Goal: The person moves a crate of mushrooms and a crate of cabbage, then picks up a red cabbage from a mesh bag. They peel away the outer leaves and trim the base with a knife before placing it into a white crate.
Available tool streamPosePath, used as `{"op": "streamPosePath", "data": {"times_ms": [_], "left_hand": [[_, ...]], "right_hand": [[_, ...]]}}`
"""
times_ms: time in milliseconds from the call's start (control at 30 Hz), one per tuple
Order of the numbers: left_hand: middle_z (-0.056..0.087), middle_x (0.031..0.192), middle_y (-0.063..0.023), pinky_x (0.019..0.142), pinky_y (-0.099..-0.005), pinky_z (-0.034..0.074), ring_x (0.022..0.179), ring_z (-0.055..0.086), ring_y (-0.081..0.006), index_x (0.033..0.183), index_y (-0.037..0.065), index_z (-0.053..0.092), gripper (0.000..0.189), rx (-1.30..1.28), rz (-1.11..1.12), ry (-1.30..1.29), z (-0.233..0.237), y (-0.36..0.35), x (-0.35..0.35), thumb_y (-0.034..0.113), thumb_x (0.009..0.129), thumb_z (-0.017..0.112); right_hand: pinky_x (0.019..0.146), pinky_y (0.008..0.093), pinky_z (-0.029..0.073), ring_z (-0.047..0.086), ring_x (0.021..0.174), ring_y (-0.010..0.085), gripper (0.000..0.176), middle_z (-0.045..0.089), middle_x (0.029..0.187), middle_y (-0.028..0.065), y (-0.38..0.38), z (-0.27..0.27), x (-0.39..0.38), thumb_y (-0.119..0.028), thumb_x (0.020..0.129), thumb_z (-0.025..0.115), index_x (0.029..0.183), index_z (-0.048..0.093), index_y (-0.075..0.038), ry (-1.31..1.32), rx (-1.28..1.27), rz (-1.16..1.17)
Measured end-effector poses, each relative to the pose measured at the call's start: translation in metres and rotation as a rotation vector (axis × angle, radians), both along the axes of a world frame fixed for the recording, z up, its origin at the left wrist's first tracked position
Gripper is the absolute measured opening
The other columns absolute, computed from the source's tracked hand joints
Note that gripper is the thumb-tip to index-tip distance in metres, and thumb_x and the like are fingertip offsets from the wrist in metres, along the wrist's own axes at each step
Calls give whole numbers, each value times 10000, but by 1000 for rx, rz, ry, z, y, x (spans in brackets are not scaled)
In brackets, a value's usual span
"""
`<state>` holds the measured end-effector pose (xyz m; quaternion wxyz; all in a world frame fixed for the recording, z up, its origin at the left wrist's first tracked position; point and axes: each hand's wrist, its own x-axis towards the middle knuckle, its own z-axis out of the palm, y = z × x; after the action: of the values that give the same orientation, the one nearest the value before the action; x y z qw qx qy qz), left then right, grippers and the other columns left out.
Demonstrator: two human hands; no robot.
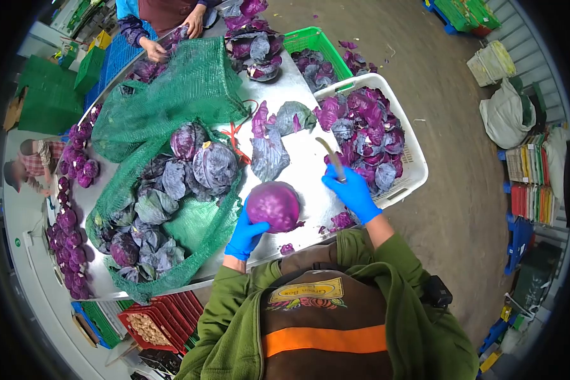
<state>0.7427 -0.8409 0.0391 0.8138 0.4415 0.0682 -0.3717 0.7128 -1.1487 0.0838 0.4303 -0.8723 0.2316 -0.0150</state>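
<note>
In my blue-gloved left hand (246,235) sits a smooth, bright purple red cabbage (273,206), held above the metal table (310,190). My right hand (353,192), also gloved in blue, is closed around a knife (331,157) whose narrow, curved blade points up and away from me. Left of the cabbage, an opened green mesh sack (202,237) holds several untrimmed red cabbages (215,168) with dull outer leaves. Loose cabbage leaves (270,154) lie on the table beyond my hands, and purple scraps (342,220) lie near its front edge.
A white crate (415,171) heaped with leaves stands on the right, a green crate (316,41) behind it. Rows of trimmed cabbages (69,237) line the table's left side. Across the table, another person's hands (153,49) handle cabbage. Red crates (177,316) stand below left.
</note>
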Motion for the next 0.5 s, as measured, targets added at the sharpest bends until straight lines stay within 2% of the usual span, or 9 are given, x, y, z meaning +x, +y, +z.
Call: {"op": "streamPosePath", "data": {"times_ms": [33, 67, 167, 200, 267, 300, 333, 433, 500], "left_hand": [[455, 1418, -110, 1107, -404, 397, 1311, 460, -263, 1492, 90, 314, 1083, 245, -81, -224, 26, -12, 7, 176, 603, 926], [455, 1418, -110, 1107, -404, 397, 1311, 460, -263, 1492, 90, 314, 1083, 243, -84, -230, 47, -22, 13, 176, 603, 926], [457, 1423, -140, 1093, -419, 402, 1322, 457, -287, 1467, 97, 350, 1084, 545, -297, -812, 78, -38, 23, 244, 568, 937], [457, 1423, -140, 1093, -419, 402, 1322, 457, -287, 1467, 97, 350, 1084, 549, -296, -814, 77, -38, 22, 244, 568, 937], [454, 1429, -160, 1095, -426, 397, 1326, 457, -332, 1455, 92, 364, 1070, 605, -371, -916, 74, -41, 21, 240, 560, 931], [455, 1433, -163, 1098, -425, 395, 1319, 463, -357, 1449, 97, 375, 1053, 610, -387, -977, 77, -44, 21, 239, 561, 923], [455, 1433, -163, 1098, -425, 395, 1319, 463, -357, 1449, 97, 375, 1053, 606, -392, -979, 80, -45, 20, 239, 561, 923], [459, 1432, -161, 1096, -425, 397, 1315, 470, -348, 1442, 99, 388, 1039, 644, -425, -999, 81, -47, 14, 246, 564, 924], [460, 1396, -146, 1078, -412, 413, 1302, 473, -313, 1435, 91, 396, 1031, 622, -409, -1003, 77, -48, 12, 266, 575, 937]], "right_hand": [[811, 374, 525, 650, 951, 242, 544, 666, 1105, 140, 4, 2, 5, -414, 821, 757, 1227, 639, -72, 185, 405, 50], [827, 361, 521, 640, 971, 216, 575, 656, 1134, 133, 8, 6, 9, -439, 824, 761, 1238, 630, -62, 369, 809, 103], [805, 361, 524, 643, 885, 201, 585, 649, 1088, 104, 36, 15, 8, -456, 798, 789, 1208, 642, -66, -51, 589, 269], [805, 361, 524, 643, 885, 201, 585, 649, 1088, 104, 42, 21, 9, -456, 798, 789, 1208, 642, -66, -54, 592, 271], [744, 327, 512, 610, 866, 169, 495, 617, 909, 46, 49, 43, 12, -346, 808, 808, 1197, 650, -84, -219, 254, 376], [724, 318, 508, 614, 836, 168, 420, 581, 856, 49, 52, 45, 12, -320, 792, 824, 1096, 668, -75, -191, 206, 395], [724, 318, 508, 614, 836, 168, 420, 581, 856, 49, 53, 39, 12, -320, 792, 824, 1096, 668, -75, -191, 205, 388], [676, 285, 500, 594, 740, 111, 266, 616, 828, 22, 53, 15, 12, -261, 817, 809, 912, 665, -58, -181, 422, 277], [668, 276, 495, 590, 726, 106, 255, 628, 813, 20, 56, 6, 10, -249, 823, 805, 897, 662, -52, -179, 511, 218]]}}
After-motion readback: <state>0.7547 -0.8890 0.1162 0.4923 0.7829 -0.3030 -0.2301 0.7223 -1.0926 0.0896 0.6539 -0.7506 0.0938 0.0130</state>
